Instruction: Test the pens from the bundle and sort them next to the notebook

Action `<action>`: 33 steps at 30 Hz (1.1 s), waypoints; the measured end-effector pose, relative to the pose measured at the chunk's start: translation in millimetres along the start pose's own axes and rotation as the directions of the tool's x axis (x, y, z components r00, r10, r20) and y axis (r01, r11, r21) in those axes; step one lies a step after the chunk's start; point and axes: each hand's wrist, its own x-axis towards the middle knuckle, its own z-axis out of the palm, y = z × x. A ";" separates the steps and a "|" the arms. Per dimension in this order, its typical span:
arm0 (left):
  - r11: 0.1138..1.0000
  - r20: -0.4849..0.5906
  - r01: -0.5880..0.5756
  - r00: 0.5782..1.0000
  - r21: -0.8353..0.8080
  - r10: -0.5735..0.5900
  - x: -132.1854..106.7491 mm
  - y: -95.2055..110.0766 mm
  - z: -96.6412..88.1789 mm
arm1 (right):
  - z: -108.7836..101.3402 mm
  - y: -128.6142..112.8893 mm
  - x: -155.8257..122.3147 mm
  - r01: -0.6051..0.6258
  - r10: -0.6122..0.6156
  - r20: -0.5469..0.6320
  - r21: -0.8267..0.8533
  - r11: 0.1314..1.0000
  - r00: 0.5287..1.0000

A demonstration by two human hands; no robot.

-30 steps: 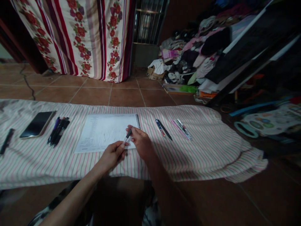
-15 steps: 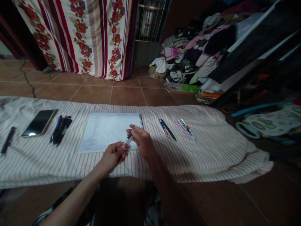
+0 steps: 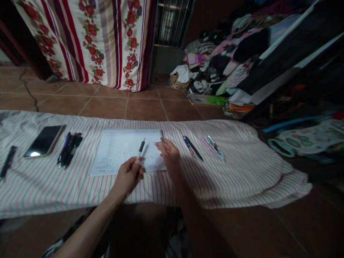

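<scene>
My left hand (image 3: pixel 130 170) is closed round the lower end of a pen (image 3: pixel 141 146) with a clear barrel and a black grip. The pen points up and away, and a thin dark refill end sticks out past the grip. To its right, my right hand (image 3: pixel 171 152) pinches a small shiny metal tip piece (image 3: pixel 155 143), apart from the pen. Both hands are over a spiral notebook (image 3: pixel 107 150), which lies under a faintly printed white page. Its spiral edge is partly hidden behind my right hand.
On the striped cloth (image 3: pixel 242 172) lie a phone (image 3: pixel 44 141), a bunch of dark pens (image 3: pixel 69 150) and a single black pen (image 3: pixel 8 161) at left. Two pens (image 3: pixel 192 147) and several lighter ones (image 3: pixel 213 147) lie at right. Piled clothes (image 3: pixel 215 61) stand beyond.
My right hand has moved right, away from the pen, with the small metal piece in its fingers. The pen's front end is now uncovered, and my left hand still holds the barrel.
</scene>
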 end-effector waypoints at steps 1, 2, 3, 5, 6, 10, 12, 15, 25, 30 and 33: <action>1.000 -0.025 -0.003 1.000 -0.020 0.002 0.9 2.5 -2.0 | -5.0 2.4 4.4 0.078 -0.084 -0.057 -0.099 0.992 0.995; 1.000 -0.048 -0.005 0.999 -0.023 0.004 2.0 4.5 -4.6 | -9.6 5.0 8.4 0.149 -0.170 -0.085 -0.207 0.967 0.982; 1.000 -0.062 -0.007 0.998 -0.014 0.006 3.2 6.0 -7.7 | -13.3 7.6 11.7 0.197 -0.239 -0.103 -0.312 0.929 0.966; 1.000 -0.075 -0.010 0.997 -0.004 0.010 6.0 6.8 -13.9 | -17.4 12.6 16.0 0.271 -0.328 -0.046 -0.460 0.845 0.943; 1.000 -0.077 -0.013 0.997 -0.017 0.012 7.4 6.2 -16.7 | -17.6 14.7 17.0 0.304 -0.357 -0.007 -0.510 0.805 0.934; 0.995 -0.051 -0.017 0.999 -0.102 0.012 11.9 0.8 -22.8 | -10.7 21.2 17.2 0.441 -0.420 0.189 -0.612 0.656 0.888; 0.994 -0.032 -0.028 0.999 -0.106 0.024 12.9 -0.6 -23.3 | -5.7 23.5 16.8 0.490 -0.431 0.259 -0.628 0.605 0.864; 0.997 -0.003 -0.041 0.999 -0.062 0.041 13.1 1.0 -22.8 | 1.1 25.9 16.6 0.498 -0.430 0.284 -0.666 0.555 0.857; 0.999 0.025 -0.043 0.999 0.024 0.042 13.2 7.4 -27.7 | 9.1 22.9 11.4 0.470 -0.421 0.291 -0.772 0.427 0.859; 0.997 0.030 -0.065 0.998 0.044 0.064 14.2 2.1 -27.7 | 11.9 24.7 10.3 0.449 -0.406 0.277 -0.785 0.427 0.871; 0.995 0.049 -0.073 0.996 0.065 0.070 15.8 -3.6 -27.1 | 13.8 25.4 10.2 0.435 -0.401 0.261 -0.784 0.443 0.878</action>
